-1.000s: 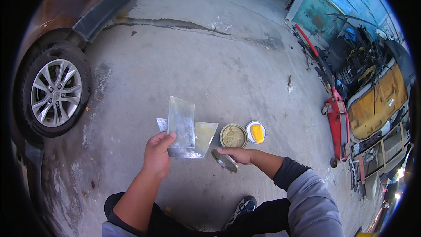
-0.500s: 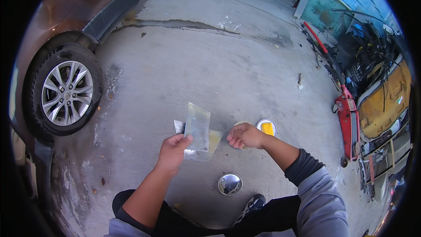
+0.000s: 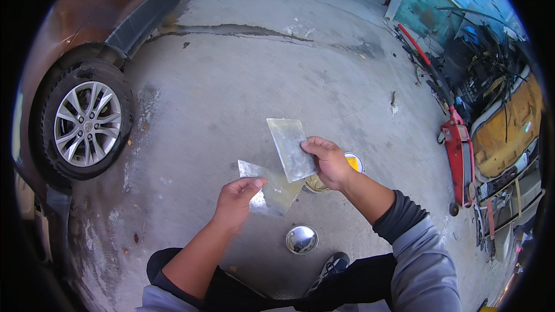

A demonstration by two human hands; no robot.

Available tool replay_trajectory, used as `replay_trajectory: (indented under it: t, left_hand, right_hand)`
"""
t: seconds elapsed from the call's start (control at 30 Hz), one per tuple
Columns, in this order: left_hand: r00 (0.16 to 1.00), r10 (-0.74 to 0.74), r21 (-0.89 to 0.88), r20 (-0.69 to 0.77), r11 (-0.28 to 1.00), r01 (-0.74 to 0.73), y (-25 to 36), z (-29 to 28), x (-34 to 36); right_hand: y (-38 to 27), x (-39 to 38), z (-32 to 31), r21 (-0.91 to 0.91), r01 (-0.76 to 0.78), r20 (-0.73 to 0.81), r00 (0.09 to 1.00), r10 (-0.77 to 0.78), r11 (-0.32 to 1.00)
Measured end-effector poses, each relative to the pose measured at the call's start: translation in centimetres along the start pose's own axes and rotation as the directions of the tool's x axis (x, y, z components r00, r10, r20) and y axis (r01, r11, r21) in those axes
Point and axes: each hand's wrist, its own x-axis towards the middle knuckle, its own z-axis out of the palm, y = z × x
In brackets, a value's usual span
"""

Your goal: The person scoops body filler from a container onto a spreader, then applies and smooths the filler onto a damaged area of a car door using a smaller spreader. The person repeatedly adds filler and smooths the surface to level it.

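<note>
My right hand (image 3: 329, 163) is closed on one edge of a thin, smeared, greyish rectangular plate (image 3: 290, 149), held tilted above the floor. Pinched between the thumb and fingers of my left hand (image 3: 236, 201) is a shiny metal sheet (image 3: 248, 169). A yellowish, see-through part (image 3: 284, 196) sticks out to its right; whether that is a separate sheet I cannot tell. Behind my right hand stands a round tin (image 3: 315, 184), partly hidden. Beyond it a white-rimmed round container holds a yellow lump (image 3: 352, 163). Nearer me lies a shiny round metal dish or lid (image 3: 302, 240).
A brown car with its wheel (image 3: 88, 123) stands on the left. On the right are a red floor jack (image 3: 457, 159) and a heap of black and tan car parts (image 3: 506, 130). My shoe (image 3: 330, 268) is near the round metal piece on the concrete floor (image 3: 231, 92).
The rectangular plate has passed from my left hand to my right hand, which was over the tin without it. My left hand has shifted slightly right and now pinches just the sheet behind.
</note>
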Motion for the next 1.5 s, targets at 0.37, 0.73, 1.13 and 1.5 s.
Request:
replay_trajectory:
  t: [0.37,0.73,1.13,1.5]
  left_hand:
    - [0.985,0.147,0.234,0.087,0.958,-0.164,-1.9,0.9,1.9]
    - [0.922,-0.184,0.686,0.340,0.720,-0.109,-6.5,4.4,4.3]
    - [0.876,-0.273,0.817,0.397,0.540,-0.202,-12.1,7.9,4.8]
    - [0.902,-0.271,0.737,0.337,0.672,-0.073,-15.5,9.4,5.8]
  right_hand:
    - [-2.6,0.2,-11.8,-0.545,0.033,-0.180,0.971,-0.156,0.838]
    - [-1.7,-2.1,-11.8,-0.969,0.224,0.245,0.918,-0.312,-0.101]
    - [3.7,1.2,-11.4,-0.886,0.243,0.370,0.883,-0.288,-0.396]
    - [6.4,3.0,-9.6,-0.939,0.154,0.180,0.982,-0.057,-0.307]
